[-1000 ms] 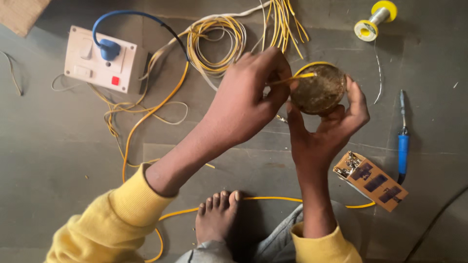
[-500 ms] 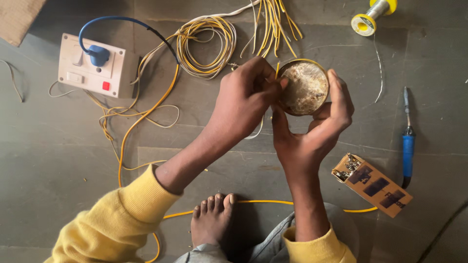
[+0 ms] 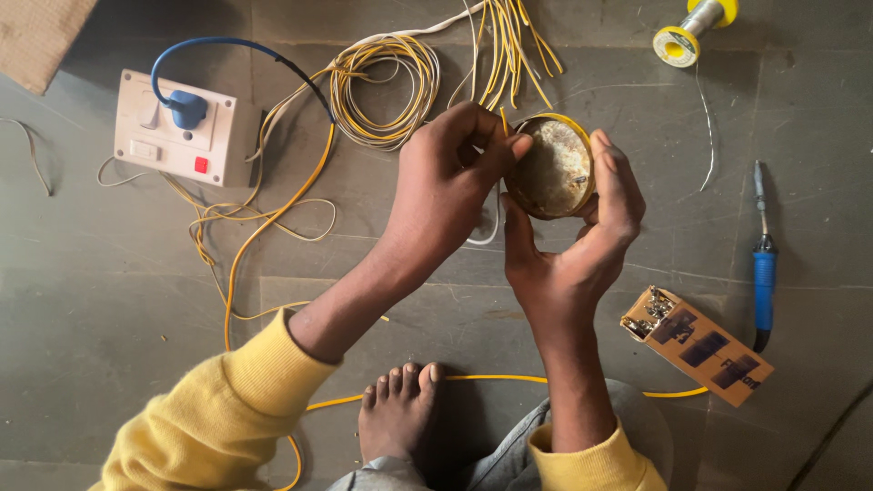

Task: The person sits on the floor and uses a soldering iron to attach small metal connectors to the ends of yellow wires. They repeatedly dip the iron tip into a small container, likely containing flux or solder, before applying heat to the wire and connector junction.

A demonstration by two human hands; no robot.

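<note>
1. Far left: I see a white switch box (image 3: pixel 186 138) on the floor with a blue plug (image 3: pixel 186 109) in it; its blue cable arcs right and goes dark.
2. Yellow wire (image 3: pixel 273 214) loops from the box toward the near edge and runs under my leg; where it ends is hidden.
3. Wire coil (image 3: pixel 386 86) sits far of my hands; cut yellow strands (image 3: pixel 514 45) fan out beside it, tops cropped.
4. Left hand (image 3: pixel 446 195): fingertips pinched on a thin yellow wire end at the tin's left rim. Wire tip hard to make out.
5. Round tin (image 3: pixel 552 168) held off the floor, centre frame, pale crusty stuff inside. Can't tell what it is.
6. Right hand (image 3: pixel 568 259) cups the tin from below, thumb on the left side, fingers wrapped round the right rim.
7. Bare foot (image 3: pixel 396 414) near edge, between my arms.
8. Small cardboard box (image 3: pixel 698 345) right of the wrist, contents blurry.
9. Soldering iron (image 3: pixel 764 273), blue handle, far right.
10. Solder spool (image 3: pixel 691 27) top right, partly cropped.
</note>
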